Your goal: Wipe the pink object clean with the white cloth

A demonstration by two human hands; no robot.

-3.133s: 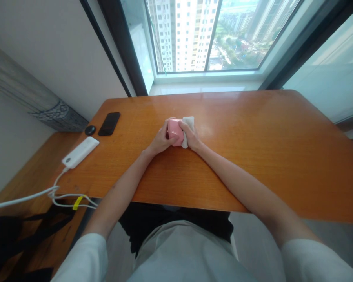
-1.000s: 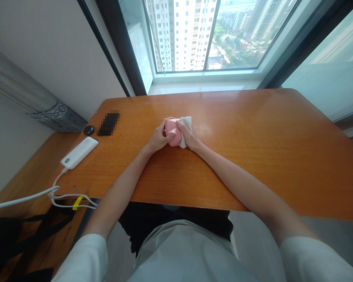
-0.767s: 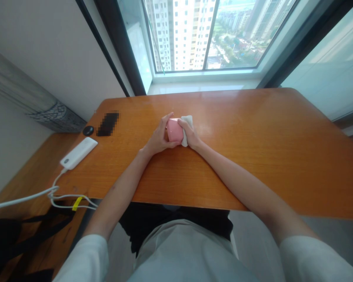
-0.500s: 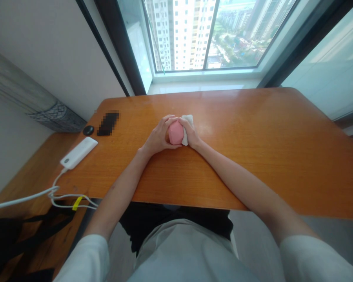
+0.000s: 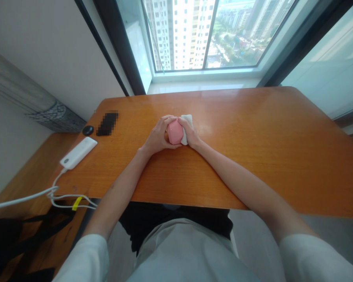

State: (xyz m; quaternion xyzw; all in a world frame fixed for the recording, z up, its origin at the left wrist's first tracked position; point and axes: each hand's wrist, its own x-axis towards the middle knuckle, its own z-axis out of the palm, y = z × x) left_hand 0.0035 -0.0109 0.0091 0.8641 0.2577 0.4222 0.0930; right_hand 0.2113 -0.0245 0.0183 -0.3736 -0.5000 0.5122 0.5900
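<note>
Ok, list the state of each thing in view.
Left hand: curled around pink object
Right hand: holding cloth against pink object
Pink object: held by both hands
Cloth: held, partly covered
White box: flat, cable attached
Cable: looped
Curtain: gathered
Dark slab: too blurred
Window: open or shut unclear

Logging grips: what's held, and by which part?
The left hand holds the pink object by its far and near edges; the right hand holds a white cloth against the object's right side.

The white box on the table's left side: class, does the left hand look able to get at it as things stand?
Probably not without letting go: the left hand is around the pink object. Only tabletop shows between that hand and the white box, though.
</note>
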